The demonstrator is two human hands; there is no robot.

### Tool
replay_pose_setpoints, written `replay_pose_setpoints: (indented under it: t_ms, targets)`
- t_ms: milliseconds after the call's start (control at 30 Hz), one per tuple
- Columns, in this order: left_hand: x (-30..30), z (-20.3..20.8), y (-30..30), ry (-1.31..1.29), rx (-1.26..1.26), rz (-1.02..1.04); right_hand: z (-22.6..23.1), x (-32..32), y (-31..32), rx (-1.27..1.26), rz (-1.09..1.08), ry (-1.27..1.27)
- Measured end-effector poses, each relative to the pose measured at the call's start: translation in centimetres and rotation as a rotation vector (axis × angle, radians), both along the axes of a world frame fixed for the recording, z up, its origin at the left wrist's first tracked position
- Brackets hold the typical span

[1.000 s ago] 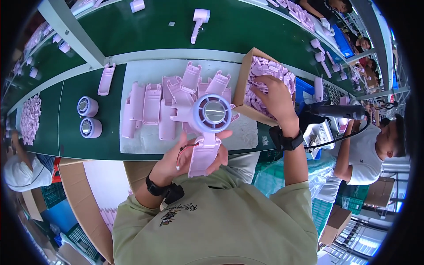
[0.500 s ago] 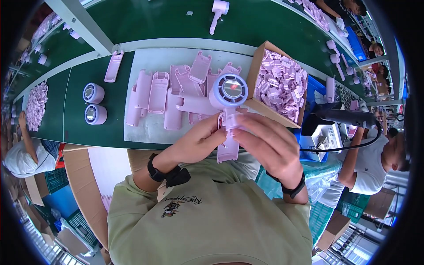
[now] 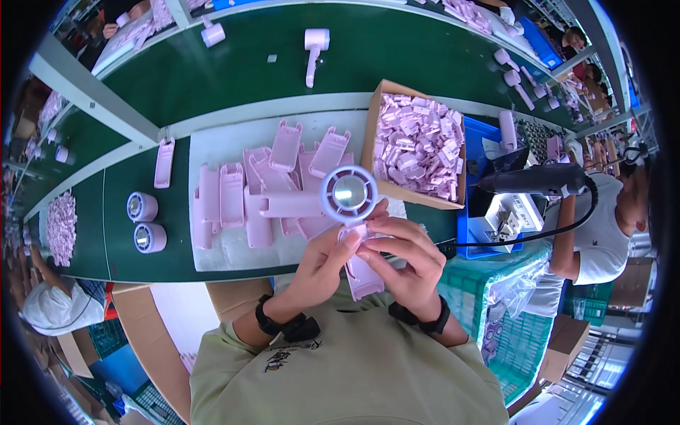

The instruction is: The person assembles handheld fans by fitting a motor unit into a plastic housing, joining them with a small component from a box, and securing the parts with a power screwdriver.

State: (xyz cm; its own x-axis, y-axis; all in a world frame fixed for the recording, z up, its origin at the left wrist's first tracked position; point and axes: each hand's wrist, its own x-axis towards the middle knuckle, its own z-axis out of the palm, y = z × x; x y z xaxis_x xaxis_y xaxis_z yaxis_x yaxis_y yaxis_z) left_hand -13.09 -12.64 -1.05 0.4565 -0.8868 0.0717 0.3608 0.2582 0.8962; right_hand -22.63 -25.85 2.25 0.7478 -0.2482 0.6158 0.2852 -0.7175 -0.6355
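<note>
Both hands hold a pink handheld fan above the near edge of the bench. Its round head (image 3: 349, 195) has a ring of slots around a shiny centre and faces up, with the open pink handle shell (image 3: 365, 280) pointing toward me. My left hand (image 3: 319, 263) is closed around the neck from the left, and a thin dark-red wire shows beside its thumb. My right hand (image 3: 406, 261) pinches the neck and upper handle from the right. The fingers hide what lies inside the handle there. Just beyond the fan lies a pile of pink handle shells (image 3: 231, 194) on a white mat.
A cardboard box (image 3: 370, 134) of small pink parts stands behind my right hand. Right of it, a black corded tool (image 3: 531, 182) lies over a blue bin (image 3: 460, 234). Two fan heads (image 3: 145, 207) (image 3: 150, 237) sit at left. Co-workers flank me.
The whole view has tilted and shifted, so the bench sits lower in the picture. My right fingers, blurred before, are now curled closer against the fan's neck. The left hand keeps its hold.
</note>
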Motion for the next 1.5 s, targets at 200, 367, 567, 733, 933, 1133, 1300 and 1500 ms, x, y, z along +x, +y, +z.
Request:
replay_pose_setpoints:
  t_ms: [200, 367, 567, 733, 933, 1133, 1300, 1500]
  targets:
    - [-0.2, 1.3, -1.2, -0.376, -0.124, 0.102, -0.7, -1.5, 0.7, 1.156, 0.223, 0.301]
    - [-0.3, 1.1, -1.9, -0.442, -0.173, 0.137, -1.5, -2.0, -1.3, 1.348, 0.657, 0.669]
    - [0.3, 2.2, -0.9, -0.415, -0.089, 0.443, 1.3, -2.2, -4.3, 0.11, -0.379, 0.115]
    - [0.1, 1.7, -0.2, 0.026, 0.115, 0.297, 2.8, -1.8, -13.7, -0.221, -1.269, -0.448]
    - [-0.8, 1.1, -1.2, 0.099, 0.174, -0.022, 2.5, -5.2, -13.7, 0.257, -0.872, -0.495]
    - [-1.4, -1.0, -2.2, 0.304, 0.296, -0.177, 2.1, -10.8, -14.2, 0.306, -0.878, -0.778]
    - [-2.2, -0.6, -4.1, 0.269, 0.359, -0.255, 2.0, -9.1, -14.3, 0.159, -1.082, -0.59]
    - [-3.3, 0.1, -5.9, 0.18, 0.381, -0.23, 2.9, -10.1, -10.1, 0.456, -0.777, -0.655]
